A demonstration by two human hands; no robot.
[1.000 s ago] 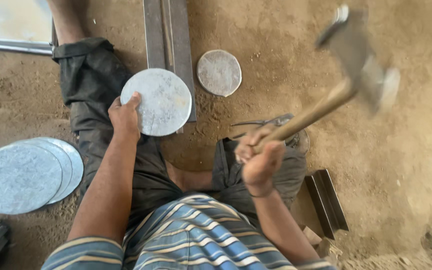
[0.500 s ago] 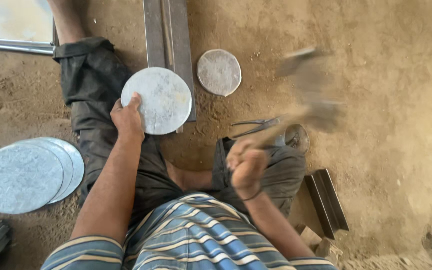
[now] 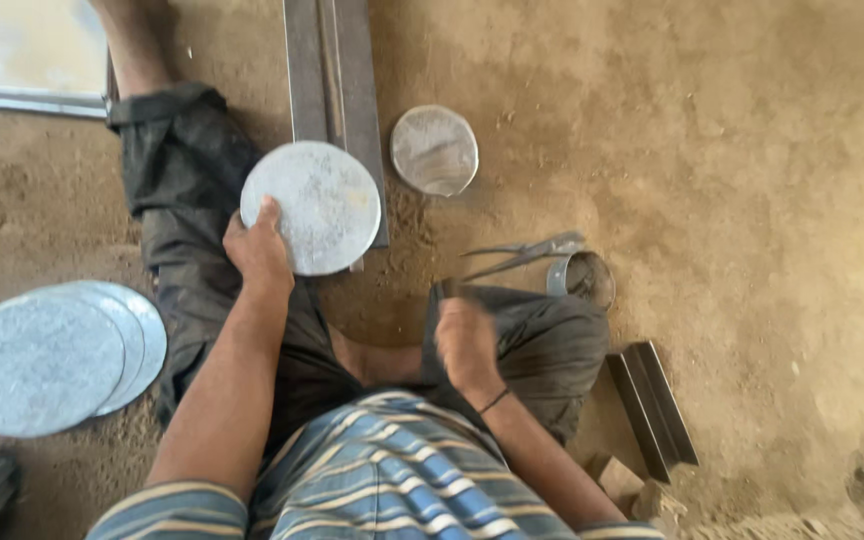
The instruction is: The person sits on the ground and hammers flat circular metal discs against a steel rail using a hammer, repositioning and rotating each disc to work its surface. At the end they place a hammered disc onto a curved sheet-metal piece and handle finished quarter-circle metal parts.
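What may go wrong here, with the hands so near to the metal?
1. The left hand grips the round metal disc by its thin bare edge, which could cut the fingers.
2. The disc overhangs the narrow steel bar, so it might tip or slide.
3. The right hand, closed and blurred with motion, is close to the pointed shears.

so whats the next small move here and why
Probably raise the right hand again for another blow. It sits low and blurred by the right knee, closed in a fist, with the hammer hidden from view. The left hand pins the round metal disc flat on the steel bar, fingers on its near edge, so the disc looks ready to be struck.
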